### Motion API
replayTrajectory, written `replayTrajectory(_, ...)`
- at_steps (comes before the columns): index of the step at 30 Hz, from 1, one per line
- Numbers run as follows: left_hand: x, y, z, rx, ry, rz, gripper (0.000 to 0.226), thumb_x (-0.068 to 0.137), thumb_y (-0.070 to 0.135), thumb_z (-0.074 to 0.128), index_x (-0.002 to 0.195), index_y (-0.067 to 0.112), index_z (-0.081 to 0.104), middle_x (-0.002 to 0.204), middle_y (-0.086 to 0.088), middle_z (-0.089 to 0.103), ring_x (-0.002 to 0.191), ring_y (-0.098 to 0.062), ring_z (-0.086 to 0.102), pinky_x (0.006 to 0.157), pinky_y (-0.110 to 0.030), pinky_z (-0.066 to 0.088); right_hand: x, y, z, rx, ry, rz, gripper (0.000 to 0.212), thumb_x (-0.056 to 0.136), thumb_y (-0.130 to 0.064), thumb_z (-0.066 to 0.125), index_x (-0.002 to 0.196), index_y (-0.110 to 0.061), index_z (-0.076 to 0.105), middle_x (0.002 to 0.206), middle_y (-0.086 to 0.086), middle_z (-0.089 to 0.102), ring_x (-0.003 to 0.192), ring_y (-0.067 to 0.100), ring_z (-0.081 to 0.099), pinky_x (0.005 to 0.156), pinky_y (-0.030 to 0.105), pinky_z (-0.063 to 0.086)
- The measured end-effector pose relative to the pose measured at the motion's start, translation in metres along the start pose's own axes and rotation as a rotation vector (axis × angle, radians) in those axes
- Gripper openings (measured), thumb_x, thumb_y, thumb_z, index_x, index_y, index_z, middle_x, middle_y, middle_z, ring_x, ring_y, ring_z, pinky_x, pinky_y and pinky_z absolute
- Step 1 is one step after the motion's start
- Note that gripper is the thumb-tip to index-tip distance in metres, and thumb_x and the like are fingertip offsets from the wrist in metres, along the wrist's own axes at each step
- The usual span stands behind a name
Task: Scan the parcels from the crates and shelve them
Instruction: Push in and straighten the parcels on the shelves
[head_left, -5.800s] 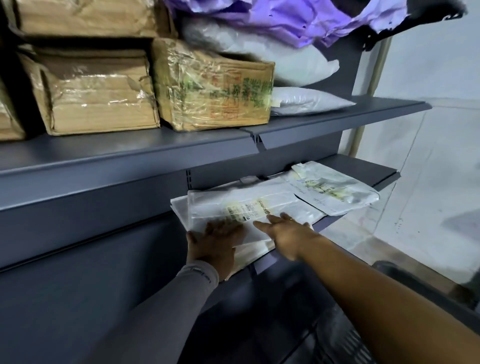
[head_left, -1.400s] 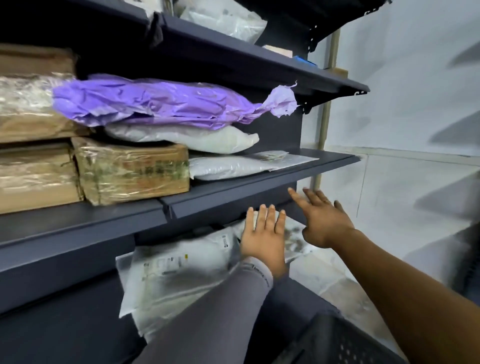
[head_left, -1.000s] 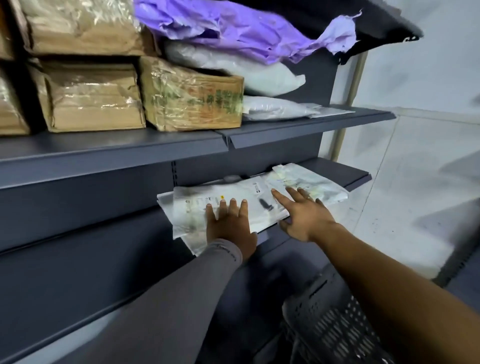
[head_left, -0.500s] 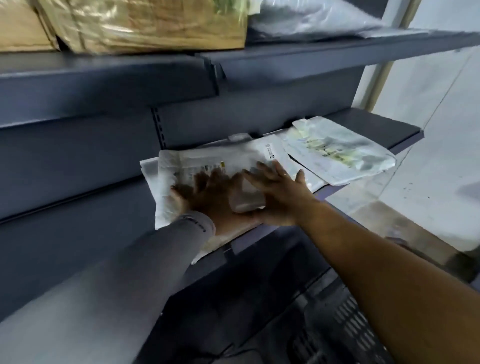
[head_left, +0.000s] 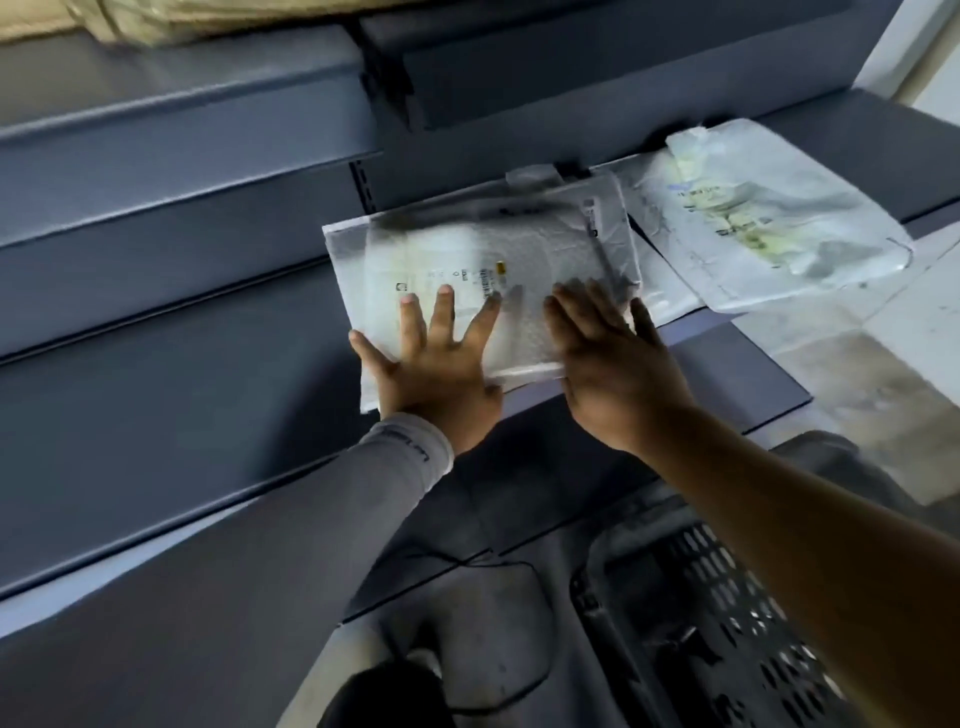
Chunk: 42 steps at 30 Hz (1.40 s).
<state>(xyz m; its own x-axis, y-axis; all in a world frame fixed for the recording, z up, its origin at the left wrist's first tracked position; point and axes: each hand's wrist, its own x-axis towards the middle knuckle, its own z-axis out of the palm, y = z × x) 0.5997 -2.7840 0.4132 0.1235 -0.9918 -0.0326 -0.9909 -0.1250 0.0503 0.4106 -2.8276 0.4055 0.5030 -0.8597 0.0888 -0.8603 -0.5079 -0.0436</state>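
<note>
Grey shelf (head_left: 737, 358) bears stacked white parcels (head_left: 483, 249).

From my remote seat I see a stack of white parcels (head_left: 483, 254) in thin plastic film with a soft sheen, the top one showing a quilted, bubble-like texture and a paper label. At 2 o'clock of it a crinkled glossy plastic mailer (head_left: 769, 208). The shelf (head_left: 176, 218) looks like painted metal, dark grey, smooth, matt. At 5 o'clock a black perforated plastic crate (head_left: 691, 597). The left forearm wears a grey knit cloth sleeve (head_left: 332, 519). The floor (head_left: 904, 364) looks like pale scuffed tile.
</note>
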Motion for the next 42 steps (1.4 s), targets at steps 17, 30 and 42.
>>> replayTrajectory(17,-0.078,0.149,-0.091,-0.073,-0.051,0.199,0.094,0.101,0.005,0.039,0.156,0.055,-0.018,0.172,-0.001,-0.021,0.158,-0.033,-0.018,0.117,-0.077,0.009,-0.155,0.09,-0.127,0.0,-0.018,0.149,0.1,0.089,0.01,0.053,0.163,-0.046,0.016,0.174,0.003,0.005,0.159,0.038,-0.004,0.121,0.052,0.02)
replayTrajectory(30,-0.097,0.311,-0.119,-0.104,-0.02,0.589,0.089,0.104,0.011,0.046,0.16,0.051,-0.011,0.174,-0.005,-0.013,0.158,-0.037,-0.015,0.117,-0.078,0.006,-0.291,0.182,-0.19,-0.089,-0.049,0.526,0.088,0.089,-0.001,0.026,0.163,-0.049,0.014,0.175,-0.002,0.008,0.16,0.035,-0.007,0.123,0.057,0.022)
replayTrajectory(42,-0.087,0.384,-0.248,-0.123,0.151,0.632,0.088,0.097,0.005,0.037,0.162,0.049,-0.003,0.174,-0.01,-0.001,0.159,-0.038,-0.001,0.125,-0.063,0.009,-0.291,0.262,-0.319,-0.12,0.084,0.426,0.115,0.087,-0.003,0.072,0.163,-0.049,-0.001,0.175,0.003,0.002,0.159,0.035,-0.012,0.126,0.047,0.005)
